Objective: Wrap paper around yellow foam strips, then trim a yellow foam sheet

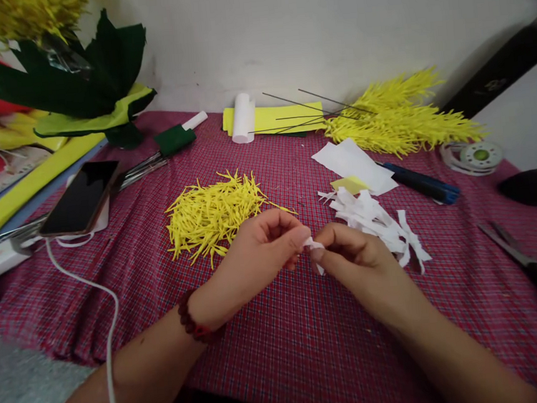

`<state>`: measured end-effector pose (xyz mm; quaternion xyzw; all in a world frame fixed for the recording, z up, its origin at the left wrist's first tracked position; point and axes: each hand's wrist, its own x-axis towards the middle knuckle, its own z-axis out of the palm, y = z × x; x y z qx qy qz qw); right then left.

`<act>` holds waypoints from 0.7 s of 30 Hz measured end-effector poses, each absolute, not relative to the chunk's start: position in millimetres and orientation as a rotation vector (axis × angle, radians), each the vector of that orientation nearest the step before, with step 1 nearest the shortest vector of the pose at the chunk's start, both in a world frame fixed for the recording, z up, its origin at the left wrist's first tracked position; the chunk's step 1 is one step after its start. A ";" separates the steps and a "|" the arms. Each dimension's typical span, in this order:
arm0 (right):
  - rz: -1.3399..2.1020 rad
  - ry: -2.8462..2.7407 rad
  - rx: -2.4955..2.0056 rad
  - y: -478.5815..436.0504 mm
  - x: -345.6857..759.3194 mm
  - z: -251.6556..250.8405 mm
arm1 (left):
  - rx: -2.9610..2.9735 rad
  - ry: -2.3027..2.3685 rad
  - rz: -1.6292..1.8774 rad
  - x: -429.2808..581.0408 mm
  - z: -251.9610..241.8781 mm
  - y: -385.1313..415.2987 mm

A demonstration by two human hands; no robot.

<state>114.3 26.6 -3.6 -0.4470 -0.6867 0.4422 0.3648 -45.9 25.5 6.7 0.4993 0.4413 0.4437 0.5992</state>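
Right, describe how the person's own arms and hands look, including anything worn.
The left hand and right hand are gloveless, and no sleeve shows on either forearm. The left wrist wears a bracelet of round, dark reddish-brown beads with a red detail. The right wrist is unadorned. A white cable crosses the left forearm in view.

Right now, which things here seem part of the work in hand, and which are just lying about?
Likely part of the work:
small white strip, pinched between left fingers and right fingers
loose white strips
white paper
scissors, perhaps

Likely just lying about:
phone
white cable
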 end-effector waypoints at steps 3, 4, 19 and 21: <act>0.958 -1.838 -1.162 25.8 115.0 -3.1 | 0.954 0.962 0.862 -48.7 3.2 27.4; 0.882 -1.875 -1.158 25.6 115.3 -2.7 | 0.921 0.939 0.807 -49.3 2.7 27.5; 0.959 -1.877 -1.158 23.9 112.7 -1.7 | 1.910 1.316 1.200 -44.4 5.1 21.0; 0.995 -1.883 -1.153 22.8 111.4 -2.5 | 2.225 1.374 1.213 -43.8 0.2 17.9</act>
